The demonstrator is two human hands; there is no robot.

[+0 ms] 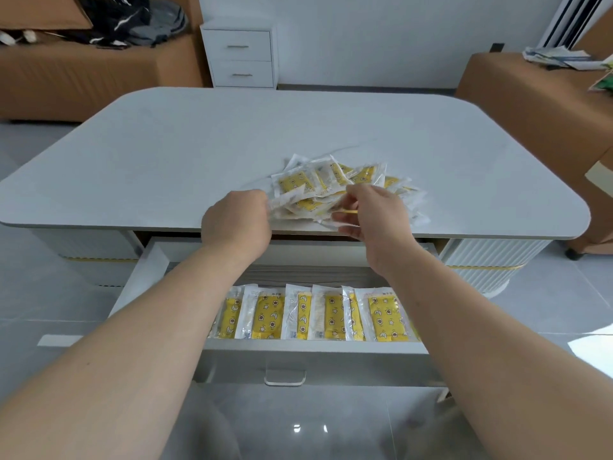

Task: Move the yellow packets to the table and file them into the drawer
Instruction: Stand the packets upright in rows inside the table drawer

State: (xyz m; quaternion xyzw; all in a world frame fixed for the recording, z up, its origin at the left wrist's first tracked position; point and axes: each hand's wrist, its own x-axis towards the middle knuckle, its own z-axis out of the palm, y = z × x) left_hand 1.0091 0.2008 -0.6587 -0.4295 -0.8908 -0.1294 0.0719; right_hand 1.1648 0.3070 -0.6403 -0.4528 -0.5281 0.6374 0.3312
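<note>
A wide table with a pale grey, stone-like top and rounded corners [199, 154] stands in the middle of the room, on a floor of glossy grey tiles [33, 293]. Most of the top is bare. Near its front edge, a little to the right of the middle, lies a loose pile of yellow packets [331, 180] in clear plastic wrappers, overlapping each other at different angles.

Both hands are at this pile. The left hand [237, 220] has its fingers curled around the left edge of the pile and grips the wrappers there. The right hand [374, 214] pinches a packet between thumb and fingertips on the right side of the pile.

Under the table's front edge a white drawer [315, 347] is pulled out, with a clear handle [284, 376] on its front. Inside, a row of yellow packets [315, 313] stands upright side by side against the front wall.

Behind the table, a small white cabinet with two drawers [240, 54] stands against the white wall [365, 34]. To the left is a brown sofa [83, 78] with dark clothes or bags [132, 21] on it. To the right is another brown seat [530, 94] with some papers [560, 58] on top.
</note>
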